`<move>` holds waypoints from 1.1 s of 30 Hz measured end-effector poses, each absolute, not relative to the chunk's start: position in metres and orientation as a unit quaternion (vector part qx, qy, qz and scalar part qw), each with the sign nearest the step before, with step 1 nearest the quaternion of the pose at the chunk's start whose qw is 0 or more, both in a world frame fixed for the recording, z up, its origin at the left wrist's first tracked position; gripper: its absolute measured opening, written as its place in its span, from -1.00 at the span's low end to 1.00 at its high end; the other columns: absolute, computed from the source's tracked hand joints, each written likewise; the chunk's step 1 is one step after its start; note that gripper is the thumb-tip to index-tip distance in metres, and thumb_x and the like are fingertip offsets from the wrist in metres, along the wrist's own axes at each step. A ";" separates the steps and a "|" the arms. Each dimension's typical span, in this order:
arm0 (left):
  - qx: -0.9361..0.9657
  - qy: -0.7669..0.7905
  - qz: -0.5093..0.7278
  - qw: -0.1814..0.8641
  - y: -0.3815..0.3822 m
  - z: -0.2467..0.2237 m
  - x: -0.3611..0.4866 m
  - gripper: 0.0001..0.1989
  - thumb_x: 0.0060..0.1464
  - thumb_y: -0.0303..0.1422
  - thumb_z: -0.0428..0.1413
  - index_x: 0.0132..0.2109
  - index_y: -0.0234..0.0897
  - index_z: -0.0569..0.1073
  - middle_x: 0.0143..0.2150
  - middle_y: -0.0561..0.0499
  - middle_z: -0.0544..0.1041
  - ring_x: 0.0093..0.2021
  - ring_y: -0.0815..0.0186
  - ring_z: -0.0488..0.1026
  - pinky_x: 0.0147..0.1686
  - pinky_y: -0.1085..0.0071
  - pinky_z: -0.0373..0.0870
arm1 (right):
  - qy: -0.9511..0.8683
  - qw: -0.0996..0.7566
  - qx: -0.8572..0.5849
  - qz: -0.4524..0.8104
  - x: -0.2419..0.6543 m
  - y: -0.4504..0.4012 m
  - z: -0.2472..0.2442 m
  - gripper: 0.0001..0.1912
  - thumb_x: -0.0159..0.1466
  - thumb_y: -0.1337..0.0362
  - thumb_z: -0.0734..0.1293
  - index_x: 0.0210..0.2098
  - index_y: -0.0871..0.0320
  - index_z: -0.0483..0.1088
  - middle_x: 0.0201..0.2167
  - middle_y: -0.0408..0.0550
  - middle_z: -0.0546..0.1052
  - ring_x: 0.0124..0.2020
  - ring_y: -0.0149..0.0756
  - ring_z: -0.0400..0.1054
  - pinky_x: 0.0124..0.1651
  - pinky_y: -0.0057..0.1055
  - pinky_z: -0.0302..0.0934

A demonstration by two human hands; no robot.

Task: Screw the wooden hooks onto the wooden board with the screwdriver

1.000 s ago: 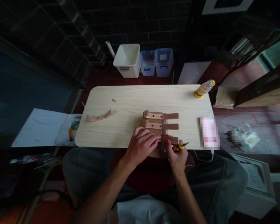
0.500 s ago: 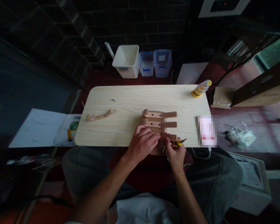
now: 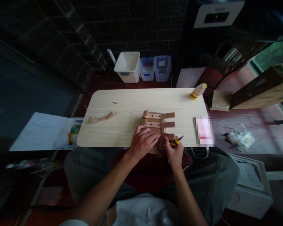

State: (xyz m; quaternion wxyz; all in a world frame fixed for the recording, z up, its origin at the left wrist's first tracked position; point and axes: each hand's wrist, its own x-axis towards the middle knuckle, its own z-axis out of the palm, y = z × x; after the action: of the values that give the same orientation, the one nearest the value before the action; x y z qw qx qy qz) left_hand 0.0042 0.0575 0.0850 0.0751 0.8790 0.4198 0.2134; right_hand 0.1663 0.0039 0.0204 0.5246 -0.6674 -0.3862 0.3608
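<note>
A wooden assembly (image 3: 153,121) lies near the table's front edge, with curved wooden hooks side by side on it and dark screw heads on two of them. My left hand (image 3: 143,142) covers the nearest hook's left part, its fingers bent and pressed together on the wood. Gripped in my right hand (image 3: 175,153) is a screwdriver (image 3: 176,141) with a yellow and black handle, its tip pointing right and away from me. My right thumb and fingers are closed at that hook's right end. Shiny clear plastic shows between the hands.
A loose curved wooden hook (image 3: 102,117) and a small metal piece (image 3: 114,102) lie on the pale table (image 3: 122,135). At the right are a bottle (image 3: 198,91) with a yellow base and a blurred pink object (image 3: 204,130) with a white cable. An open white case (image 3: 37,131) lies left.
The camera view has shifted slightly. Both hands stay at the nearest hook, and the screwdriver remains in my right hand with little visible movement.
</note>
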 end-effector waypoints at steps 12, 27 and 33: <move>0.882 0.402 0.245 0.027 0.057 0.079 0.004 -0.90 0.29 -0.40 0.17 -0.15 -0.15 0.60 -0.33 0.10 0.66 -0.27 0.32 0.51 0.10 0.17 0.27 | -0.374 0.526 -0.668 0.370 0.166 0.003 0.020 -0.53 0.25 -0.11 0.42 -0.48 0.10 0.24 -0.60 -0.29 0.25 -0.54 -0.42 0.12 -0.46 -0.45 0.05; 0.887 0.382 0.260 0.002 0.057 0.079 -0.001 -0.90 0.29 -0.40 0.18 -0.21 -0.15 0.58 -0.37 0.12 0.64 -0.29 0.34 0.51 0.10 0.16 0.28 | -0.371 0.529 -0.671 0.365 0.163 0.001 0.024 -0.52 0.24 -0.10 0.43 -0.51 0.08 0.20 -0.61 -0.30 0.24 -0.55 -0.42 0.12 -0.47 -0.45 0.07; 0.889 0.376 0.261 0.013 0.058 0.077 -0.003 -0.91 0.29 -0.41 0.18 -0.20 -0.15 0.58 -0.34 0.13 0.66 -0.28 0.34 0.52 0.13 0.14 0.27 | -0.371 0.526 -0.671 0.367 0.163 0.001 0.027 -0.53 0.25 -0.10 0.42 -0.50 0.09 0.22 -0.61 -0.30 0.24 -0.55 -0.42 0.12 -0.47 -0.45 0.05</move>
State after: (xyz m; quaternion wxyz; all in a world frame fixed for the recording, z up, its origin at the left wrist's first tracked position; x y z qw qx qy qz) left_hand -0.0028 0.0582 0.0772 0.0127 0.8888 0.3762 0.2614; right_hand 0.1628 0.0012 0.0269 0.5263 -0.6709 -0.3713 0.3674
